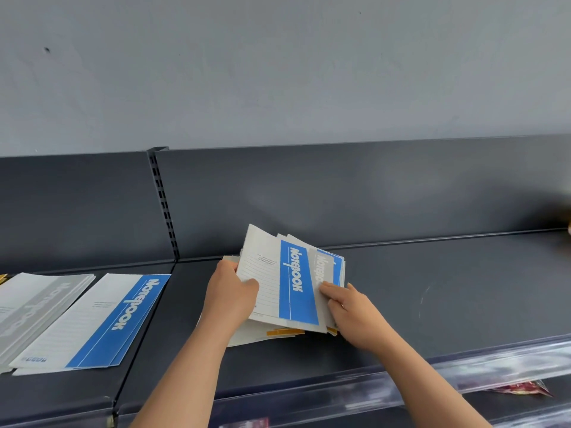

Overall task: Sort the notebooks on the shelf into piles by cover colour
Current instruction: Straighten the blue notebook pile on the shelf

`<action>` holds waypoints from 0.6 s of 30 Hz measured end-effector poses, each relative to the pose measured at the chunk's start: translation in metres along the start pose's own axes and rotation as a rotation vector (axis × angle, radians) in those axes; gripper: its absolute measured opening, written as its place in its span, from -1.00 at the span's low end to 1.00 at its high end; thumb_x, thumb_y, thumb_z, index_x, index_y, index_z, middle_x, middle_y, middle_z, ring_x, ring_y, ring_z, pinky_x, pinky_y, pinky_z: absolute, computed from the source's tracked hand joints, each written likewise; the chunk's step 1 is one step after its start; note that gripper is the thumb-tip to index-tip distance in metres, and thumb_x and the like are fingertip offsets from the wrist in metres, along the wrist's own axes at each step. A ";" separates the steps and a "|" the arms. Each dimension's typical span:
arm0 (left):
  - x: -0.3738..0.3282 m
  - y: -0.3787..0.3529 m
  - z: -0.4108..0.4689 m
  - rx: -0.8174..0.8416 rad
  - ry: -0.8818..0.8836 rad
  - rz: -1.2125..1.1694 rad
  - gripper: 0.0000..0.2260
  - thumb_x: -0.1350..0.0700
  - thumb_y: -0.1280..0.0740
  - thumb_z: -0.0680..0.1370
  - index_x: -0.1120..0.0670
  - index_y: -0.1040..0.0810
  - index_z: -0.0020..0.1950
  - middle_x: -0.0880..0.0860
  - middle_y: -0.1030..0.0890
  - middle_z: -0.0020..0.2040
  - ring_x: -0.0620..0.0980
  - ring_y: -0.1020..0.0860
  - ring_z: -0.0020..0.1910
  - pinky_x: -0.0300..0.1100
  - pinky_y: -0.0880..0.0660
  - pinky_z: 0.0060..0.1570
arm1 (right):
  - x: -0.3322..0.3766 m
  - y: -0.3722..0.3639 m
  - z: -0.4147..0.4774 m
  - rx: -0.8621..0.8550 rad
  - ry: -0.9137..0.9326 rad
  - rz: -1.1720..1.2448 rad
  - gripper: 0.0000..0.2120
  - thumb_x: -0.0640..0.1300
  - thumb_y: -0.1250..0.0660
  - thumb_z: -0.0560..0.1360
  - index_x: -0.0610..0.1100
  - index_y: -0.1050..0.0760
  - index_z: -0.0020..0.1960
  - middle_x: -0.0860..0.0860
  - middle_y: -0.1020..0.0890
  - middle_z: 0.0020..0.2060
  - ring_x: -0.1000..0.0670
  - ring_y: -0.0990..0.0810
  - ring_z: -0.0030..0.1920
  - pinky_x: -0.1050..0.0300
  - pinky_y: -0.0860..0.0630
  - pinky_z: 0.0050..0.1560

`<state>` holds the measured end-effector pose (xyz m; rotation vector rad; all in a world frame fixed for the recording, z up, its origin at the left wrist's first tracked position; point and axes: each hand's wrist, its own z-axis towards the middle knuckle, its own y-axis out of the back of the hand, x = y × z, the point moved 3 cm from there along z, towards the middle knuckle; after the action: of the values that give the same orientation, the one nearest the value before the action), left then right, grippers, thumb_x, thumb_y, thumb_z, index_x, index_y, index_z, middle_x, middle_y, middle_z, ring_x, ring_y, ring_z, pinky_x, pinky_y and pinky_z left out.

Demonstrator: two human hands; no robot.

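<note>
A tilted bundle of notebooks (287, 282) stands on the dark shelf (432, 288), its front cover white with a blue band reading "Notebook". My left hand (230, 291) grips the bundle's left edge, thumb across the front cover. My right hand (349, 310) pinches a grey-banded notebook (323, 273) just behind the front one. More blue covers show behind it. Yellow-edged notebooks (284, 332) lie flat beneath the bundle. To the left lie a blue pile (102, 316) and a grey pile (34, 307).
The shelf has a dark back panel with a slotted upright (163, 205) between two bays. A clear plastic price strip (401, 381) runs along the front edge. A red packet (522, 389) shows on the level below. Something yellow peeks in at the far left (3, 278).
</note>
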<state>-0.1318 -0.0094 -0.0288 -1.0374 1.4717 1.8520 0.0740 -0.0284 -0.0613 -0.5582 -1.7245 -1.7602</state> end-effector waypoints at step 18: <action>0.012 0.013 -0.005 0.048 0.038 -0.109 -0.83 0.27 -0.21 0.52 0.12 -0.55 0.04 -0.02 -0.63 -0.02 -0.09 -0.59 -0.14 -0.28 -0.45 -0.43 | 0.012 -0.007 0.002 -0.064 -0.046 0.210 -0.72 -0.20 -0.01 0.63 -0.06 -0.47 0.18 0.22 -0.43 0.02 0.17 -0.49 -0.03 0.38 -0.50 -0.26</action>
<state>-0.1474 -0.0178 -0.0327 -1.1125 1.4451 1.7215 0.0603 -0.0282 -0.0586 -0.7842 -1.5812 -1.6695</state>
